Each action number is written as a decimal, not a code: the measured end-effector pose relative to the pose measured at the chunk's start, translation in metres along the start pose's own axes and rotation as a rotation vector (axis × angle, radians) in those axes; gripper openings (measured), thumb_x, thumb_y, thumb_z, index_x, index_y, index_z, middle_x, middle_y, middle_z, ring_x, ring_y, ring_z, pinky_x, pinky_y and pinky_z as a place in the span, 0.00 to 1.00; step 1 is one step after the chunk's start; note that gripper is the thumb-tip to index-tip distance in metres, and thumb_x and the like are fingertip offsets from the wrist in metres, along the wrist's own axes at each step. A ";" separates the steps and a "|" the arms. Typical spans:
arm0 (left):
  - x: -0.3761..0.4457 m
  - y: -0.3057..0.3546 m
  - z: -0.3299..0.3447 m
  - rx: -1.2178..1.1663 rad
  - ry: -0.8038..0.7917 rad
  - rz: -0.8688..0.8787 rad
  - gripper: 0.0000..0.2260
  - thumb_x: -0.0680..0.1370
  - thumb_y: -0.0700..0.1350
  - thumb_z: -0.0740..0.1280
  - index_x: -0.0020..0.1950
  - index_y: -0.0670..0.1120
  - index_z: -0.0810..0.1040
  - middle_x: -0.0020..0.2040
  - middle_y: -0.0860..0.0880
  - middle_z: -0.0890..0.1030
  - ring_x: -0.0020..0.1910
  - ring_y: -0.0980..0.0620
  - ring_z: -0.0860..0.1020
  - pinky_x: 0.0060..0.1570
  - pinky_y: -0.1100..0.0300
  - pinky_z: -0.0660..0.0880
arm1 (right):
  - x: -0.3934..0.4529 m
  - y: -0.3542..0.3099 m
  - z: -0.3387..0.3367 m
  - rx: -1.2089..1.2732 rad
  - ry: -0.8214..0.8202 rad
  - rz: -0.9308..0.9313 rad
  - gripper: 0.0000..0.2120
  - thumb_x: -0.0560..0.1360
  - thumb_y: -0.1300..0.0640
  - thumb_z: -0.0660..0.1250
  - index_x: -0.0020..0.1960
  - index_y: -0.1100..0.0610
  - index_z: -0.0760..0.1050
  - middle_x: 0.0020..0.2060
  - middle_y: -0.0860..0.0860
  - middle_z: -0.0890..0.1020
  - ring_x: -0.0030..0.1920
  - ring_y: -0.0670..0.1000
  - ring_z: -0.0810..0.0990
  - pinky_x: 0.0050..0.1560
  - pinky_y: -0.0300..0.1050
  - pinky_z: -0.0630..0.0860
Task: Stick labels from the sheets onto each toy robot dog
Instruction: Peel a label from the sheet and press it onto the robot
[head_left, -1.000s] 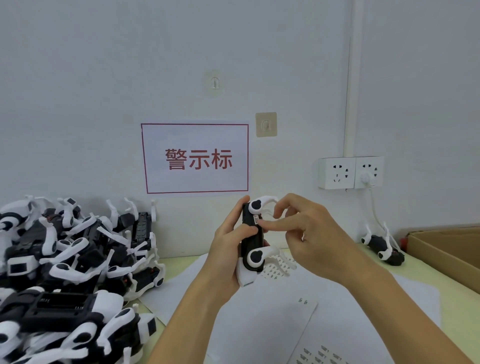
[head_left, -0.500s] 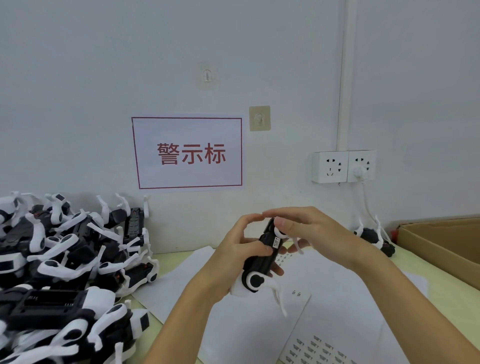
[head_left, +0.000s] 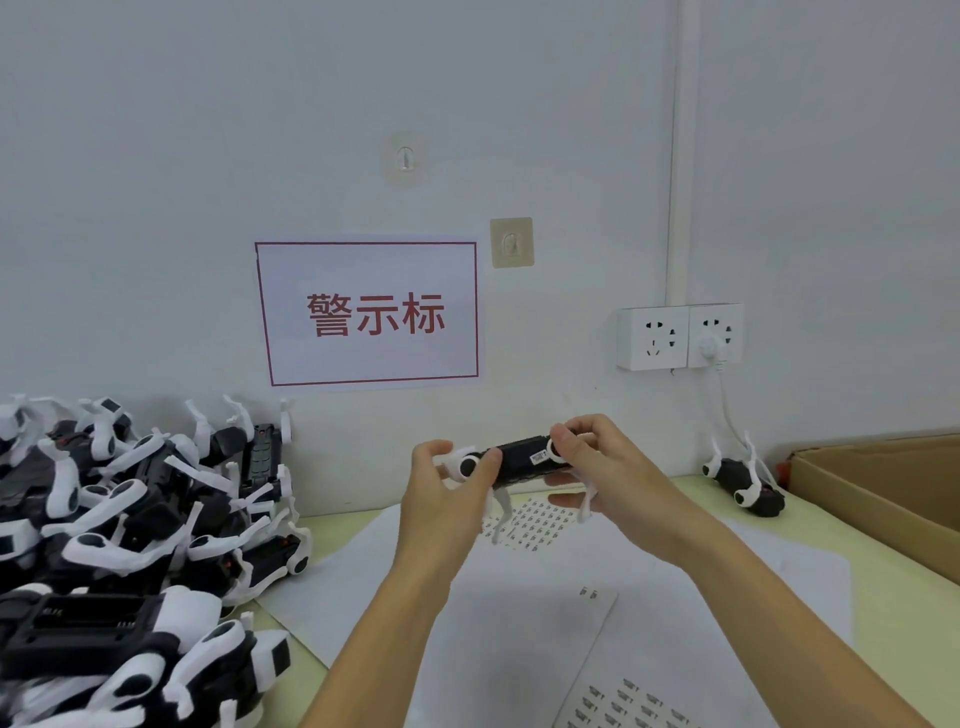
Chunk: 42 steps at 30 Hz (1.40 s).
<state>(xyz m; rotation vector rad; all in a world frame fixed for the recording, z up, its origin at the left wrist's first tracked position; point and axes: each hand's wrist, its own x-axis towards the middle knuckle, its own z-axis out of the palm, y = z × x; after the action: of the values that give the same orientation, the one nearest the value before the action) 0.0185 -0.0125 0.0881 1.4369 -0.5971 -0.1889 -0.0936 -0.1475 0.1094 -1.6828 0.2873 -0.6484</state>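
a: black and white toy robot dog (head_left: 519, 460), where is it?
b: lifted above the desk (head_left: 810, 525), lying level between both hands, in front of the wall sign (head_left: 369, 314).
a: how does each grip stand?
b: left hand (head_left: 447, 499) is closed round the left end, thumb and fingers by the white hip joint. right hand (head_left: 608, 473) is pinched on the right end, fingertips beside a small label (head_left: 538, 458) on the black body.
a: and the sheets?
b: label sheets (head_left: 530, 525) lie flat on the desk under the hands. a pile of dogs (head_left: 130, 525) sits at the left, one single dog (head_left: 743, 480) lies at the right near a cardboard box (head_left: 883, 499).
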 end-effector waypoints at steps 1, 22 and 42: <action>-0.001 0.001 0.003 -0.028 0.004 0.009 0.18 0.77 0.54 0.72 0.63 0.55 0.68 0.53 0.49 0.77 0.49 0.53 0.79 0.48 0.54 0.81 | 0.001 0.004 0.004 0.052 -0.020 0.010 0.17 0.78 0.44 0.66 0.58 0.56 0.71 0.58 0.56 0.78 0.53 0.52 0.83 0.51 0.49 0.83; -0.003 0.005 0.004 0.073 -0.003 0.151 0.17 0.80 0.44 0.68 0.68 0.55 0.69 0.56 0.49 0.77 0.48 0.54 0.78 0.31 0.74 0.73 | 0.001 0.034 -0.004 0.446 -0.130 -0.005 0.15 0.72 0.53 0.69 0.54 0.59 0.72 0.55 0.60 0.79 0.53 0.60 0.83 0.60 0.62 0.77; -0.025 -0.086 0.022 0.329 0.045 0.002 0.09 0.85 0.47 0.55 0.54 0.51 0.74 0.48 0.55 0.77 0.53 0.47 0.76 0.48 0.54 0.68 | -0.016 0.062 -0.073 0.290 0.226 0.452 0.12 0.78 0.51 0.68 0.53 0.60 0.77 0.46 0.60 0.76 0.34 0.59 0.78 0.36 0.53 0.80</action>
<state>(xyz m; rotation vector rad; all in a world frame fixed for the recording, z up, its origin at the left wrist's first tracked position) 0.0066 -0.0331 -0.0013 1.7535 -0.6125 -0.0575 -0.1376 -0.2127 0.0522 -1.2113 0.6801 -0.5093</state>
